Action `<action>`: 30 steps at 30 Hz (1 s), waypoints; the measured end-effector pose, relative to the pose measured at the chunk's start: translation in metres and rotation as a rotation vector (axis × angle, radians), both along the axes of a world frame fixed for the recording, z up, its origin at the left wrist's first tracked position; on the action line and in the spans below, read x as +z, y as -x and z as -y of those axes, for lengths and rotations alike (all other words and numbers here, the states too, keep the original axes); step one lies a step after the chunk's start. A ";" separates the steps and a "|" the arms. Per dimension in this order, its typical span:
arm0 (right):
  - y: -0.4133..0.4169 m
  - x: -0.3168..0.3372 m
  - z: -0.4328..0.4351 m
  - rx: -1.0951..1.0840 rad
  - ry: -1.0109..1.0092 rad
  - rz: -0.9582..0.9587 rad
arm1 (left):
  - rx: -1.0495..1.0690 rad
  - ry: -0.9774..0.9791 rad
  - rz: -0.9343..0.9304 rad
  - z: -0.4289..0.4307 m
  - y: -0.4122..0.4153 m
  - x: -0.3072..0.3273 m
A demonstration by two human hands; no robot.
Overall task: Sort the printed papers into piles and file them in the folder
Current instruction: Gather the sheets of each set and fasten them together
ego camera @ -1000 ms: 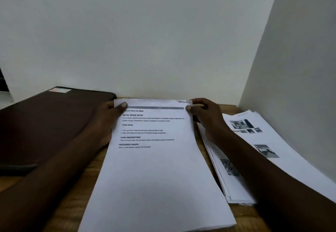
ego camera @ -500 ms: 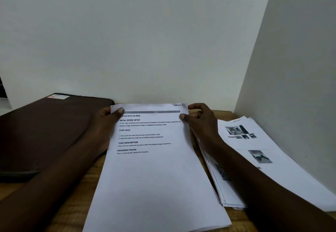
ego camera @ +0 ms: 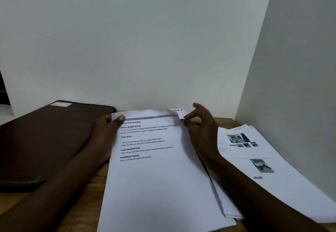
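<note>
A stack of printed papers (ego camera: 158, 180) lies in front of me on the wooden desk, its top sheet showing text headings. My left hand (ego camera: 106, 133) pinches the stack's top left corner, thumb on the sheet. My right hand (ego camera: 201, 131) is at the top right corner, thumb and forefinger peeling up the top sheet's corner; a page marked by hand shows beneath. A second pile of papers (ego camera: 258, 159) with photos lies to the right, partly under my right forearm. The dark brown folder (ego camera: 45, 140) lies closed at the left.
White walls stand close behind and on the right, forming a corner. The wooden desk (ego camera: 87, 191) shows between the folder and the stack.
My right hand has loosened from the stack's top right corner and now lifts the top sheet's corner with raised fingers. The view has tilted slightly upward.
</note>
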State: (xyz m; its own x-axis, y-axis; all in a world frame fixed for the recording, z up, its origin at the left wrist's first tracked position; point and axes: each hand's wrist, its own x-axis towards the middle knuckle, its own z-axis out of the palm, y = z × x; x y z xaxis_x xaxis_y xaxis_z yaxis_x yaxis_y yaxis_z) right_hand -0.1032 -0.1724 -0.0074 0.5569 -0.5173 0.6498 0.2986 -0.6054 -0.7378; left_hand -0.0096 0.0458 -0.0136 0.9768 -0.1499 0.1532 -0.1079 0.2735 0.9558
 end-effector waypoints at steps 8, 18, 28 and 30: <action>0.007 0.009 -0.013 0.473 -0.410 -0.150 | 0.012 0.041 -0.011 -0.003 -0.002 0.002; 0.006 0.008 0.002 0.003 -0.224 -0.120 | -0.099 0.036 0.025 -0.002 0.002 0.001; 0.010 0.009 -0.002 -0.059 -0.129 -0.060 | -0.080 0.012 0.041 -0.002 0.001 -0.001; 0.011 0.009 -0.003 -0.074 -0.118 -0.045 | -0.066 0.013 0.036 -0.001 0.001 0.000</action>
